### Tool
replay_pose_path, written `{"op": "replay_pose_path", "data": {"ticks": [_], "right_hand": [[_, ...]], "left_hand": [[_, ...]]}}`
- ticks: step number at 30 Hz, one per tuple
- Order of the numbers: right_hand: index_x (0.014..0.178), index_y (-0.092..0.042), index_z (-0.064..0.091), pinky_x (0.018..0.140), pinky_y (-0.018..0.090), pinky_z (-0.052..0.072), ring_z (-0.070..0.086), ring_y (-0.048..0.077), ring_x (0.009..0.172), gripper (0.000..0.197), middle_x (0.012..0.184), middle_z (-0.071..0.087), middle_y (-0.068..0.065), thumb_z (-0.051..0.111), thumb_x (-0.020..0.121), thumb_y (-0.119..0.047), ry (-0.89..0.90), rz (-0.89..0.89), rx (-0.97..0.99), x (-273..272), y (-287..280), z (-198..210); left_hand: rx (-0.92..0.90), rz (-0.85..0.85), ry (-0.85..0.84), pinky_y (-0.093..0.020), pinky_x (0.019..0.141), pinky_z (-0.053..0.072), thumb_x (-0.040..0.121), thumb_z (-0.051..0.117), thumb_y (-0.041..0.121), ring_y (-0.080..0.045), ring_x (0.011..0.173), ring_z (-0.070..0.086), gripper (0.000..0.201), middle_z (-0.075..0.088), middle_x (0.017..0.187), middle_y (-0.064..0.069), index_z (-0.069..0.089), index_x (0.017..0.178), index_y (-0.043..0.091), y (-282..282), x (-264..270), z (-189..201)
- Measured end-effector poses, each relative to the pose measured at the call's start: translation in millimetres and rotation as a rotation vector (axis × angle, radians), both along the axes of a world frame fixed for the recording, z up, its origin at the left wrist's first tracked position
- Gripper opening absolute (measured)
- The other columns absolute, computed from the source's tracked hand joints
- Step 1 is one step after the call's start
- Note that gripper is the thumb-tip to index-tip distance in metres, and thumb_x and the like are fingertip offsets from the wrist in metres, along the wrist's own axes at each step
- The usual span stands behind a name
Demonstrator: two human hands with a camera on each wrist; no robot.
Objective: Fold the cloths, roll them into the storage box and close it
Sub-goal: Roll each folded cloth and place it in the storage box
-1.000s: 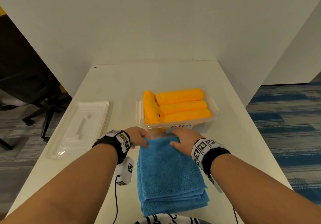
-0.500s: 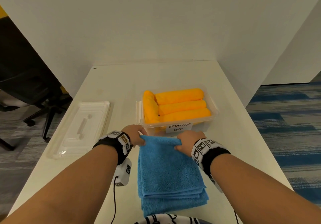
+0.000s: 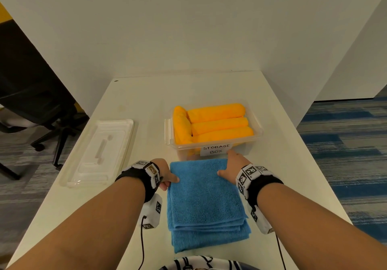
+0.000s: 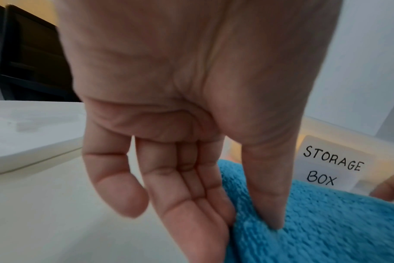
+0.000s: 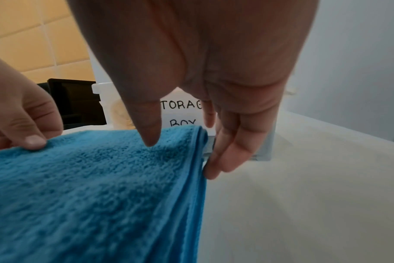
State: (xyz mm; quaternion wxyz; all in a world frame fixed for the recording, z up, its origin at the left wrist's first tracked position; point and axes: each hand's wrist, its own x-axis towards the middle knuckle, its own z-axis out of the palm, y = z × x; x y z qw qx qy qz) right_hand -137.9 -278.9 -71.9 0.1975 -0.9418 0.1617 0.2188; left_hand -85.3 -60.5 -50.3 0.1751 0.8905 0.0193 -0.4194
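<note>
A blue cloth (image 3: 206, 202), folded into a thick rectangle, lies on the white table just in front of me. My left hand (image 3: 170, 182) pinches its far left corner, thumb (image 4: 268, 204) on top and fingers under the edge. My right hand (image 3: 227, 165) grips the far right corner, its thumb (image 5: 148, 128) pressed on the cloth (image 5: 90, 186) and fingers down along the side. Right behind stands the clear storage box (image 3: 184, 154), labelled, open, filled with several rolled orange cloths (image 3: 217, 125).
The box's clear lid (image 3: 98, 154) lies flat on the table's left side. A bare stretch of table (image 3: 146, 102) runs behind the box up to white partition walls. An office chair (image 3: 48, 123) stands off the left edge, and carpet lies to the right.
Both hands slid apart from the middle of the cloth's far edge to its two far corners. The box label, covered before, now shows in full.
</note>
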Motion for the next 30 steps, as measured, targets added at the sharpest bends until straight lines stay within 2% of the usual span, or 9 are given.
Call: {"op": "replay_pose_path", "data": {"ticks": [2,4,7,9,12,17,22,27,30], "right_hand": [[0.144,-0.007,0.021,0.058,0.026,0.045,0.059,0.018,0.079,0.079,0.102,0.056,0.005,0.065,0.087,-0.039,0.043,-0.058,0.007,-4.3,-1.1,-0.1],[0.13,-0.006,0.039,0.051,0.025,0.038,0.053,0.017,0.072,0.059,0.082,0.051,0.0,0.064,0.088,-0.038,0.096,-0.062,-0.022,-8.4,-2.3,1.9],[0.082,-0.011,0.055,0.065,0.026,0.049,0.057,0.02,0.075,0.035,0.09,0.067,0.005,0.06,0.089,-0.045,0.23,0.035,-0.07,-13.8,-2.4,4.0],[0.073,-0.013,0.053,0.08,0.03,0.054,0.064,0.022,0.083,0.037,0.102,0.07,0.009,0.061,0.088,-0.046,0.273,0.064,-0.068,-16.5,-2.1,3.0],[0.073,-0.013,0.055,0.086,0.034,0.055,0.069,0.023,0.093,0.035,0.102,0.071,0.009,0.065,0.087,-0.043,0.276,0.047,-0.053,-17.8,-3.9,8.1],[0.073,-0.012,0.064,0.083,0.031,0.056,0.069,0.016,0.074,0.033,0.087,0.075,0.005,0.067,0.086,-0.041,0.329,0.019,0.018,-19.4,-4.2,14.9],[0.105,-0.006,0.063,0.091,0.037,0.053,0.068,0.024,0.096,0.045,0.105,0.071,0.011,0.065,0.086,-0.046,0.33,0.027,0.0,-26.7,-1.3,8.6],[0.119,-0.005,0.058,0.092,0.038,0.053,0.067,0.026,0.1,0.058,0.112,0.068,0.012,0.067,0.083,-0.049,0.334,0.009,0.032,-26.9,3.2,4.6],[0.119,-0.002,0.057,0.092,0.038,0.053,0.067,0.026,0.102,0.053,0.114,0.068,0.013,0.068,0.085,-0.042,0.352,0.029,0.045,-29.9,6.1,7.7]], "left_hand": [[-0.023,0.036,0.041,-0.02,0.055,0.049,0.091,0.064,0.027,-0.012,0.063,0.059,0.045,0.065,0.119,-0.014,0.056,0.123,-0.004,-0.4,-6.7,1.9],[-0.023,0.047,0.072,-0.019,0.057,0.047,0.092,0.063,0.025,-0.01,0.06,0.058,0.045,0.066,0.11,-0.013,0.056,0.124,-0.006,0.4,-12.8,3.0],[-0.026,0.029,0.134,-0.013,0.041,0.046,0.09,0.065,0.024,-0.004,0.046,0.058,0.045,0.063,0.082,-0.006,0.056,0.122,-0.006,0.9,-21.1,5.9],[-0.028,0.007,0.158,-0.012,0.037,0.045,0.091,0.064,0.02,-0.002,0.042,0.057,0.042,0.059,0.076,-0.004,0.056,0.123,-0.006,1.2,-24.6,7.1],[-0.039,0.005,0.158,-0.011,0.036,0.043,0.092,0.062,0.016,-0.002,0.042,0.058,0.038,0.059,0.076,-0.004,0.056,0.122,-0.006,4.3,-24.6,8.2],[-0.022,0.013,0.187,-0.015,0.051,0.053,0.091,0.063,0.012,-0.005,0.052,0.059,0.04,0.06,0.076,-0.006,0.054,0.124,-0.008,11.9,-21.5,3.2],[0.014,-0.006,0.191,-0.017,0.043,0.05,0.092,0.063,0.018,-0.008,0.057,0.058,0.043,0.064,0.087,-0.008,0.052,0.126,-0.007,8.7,-30.8,-1.1],[0.036,-0.002,0.133,-0.039,0.086,0.056,0.079,0.077,0.034,-0.017,0.064,0.064,0.037,0.067,0.074,-0.008,0.063,0.087,0.0,13.3,-25.5,-14.4],[0.006,0.002,0.143,-0.032,0.078,0.058,0.085,0.072,0.023,-0.021,0.075,0.067,0.044,0.07,0.097,-0.014,0.06,0.114,-0.006,9.0,-25.6,-11.9]]}}
